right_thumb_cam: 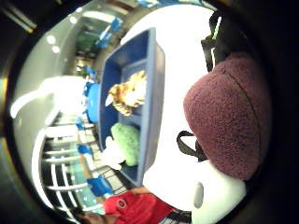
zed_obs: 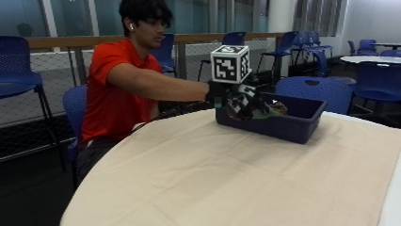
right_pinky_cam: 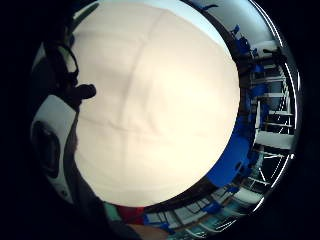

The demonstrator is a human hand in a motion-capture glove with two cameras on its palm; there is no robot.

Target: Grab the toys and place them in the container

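Observation:
In the outside view my gloved right hand (zed_obs: 241,101) hovers at the near left rim of the blue container (zed_obs: 294,129), which stands on the cloth-covered table (zed_obs: 219,174). The thumb side palm view shows a maroon plush toy (right_thumb_cam: 229,112) held against my palm, beside the container's long wall (right_thumb_cam: 153,88). Inside the container lie an orange striped plush (right_thumb_cam: 127,93), a green plush (right_thumb_cam: 127,142) and a white toy (right_thumb_cam: 110,154). The outside view shows only an orange bit of the striped plush (zed_obs: 280,108). The little finger side palm view faces bare cream cloth (right_pinky_cam: 160,100).
The round table's edge curves near the person in the red shirt (zed_obs: 116,94). Blue chairs (zed_obs: 313,89) stand behind the container and around the room. A railing (zed_obs: 75,44) runs behind the person.

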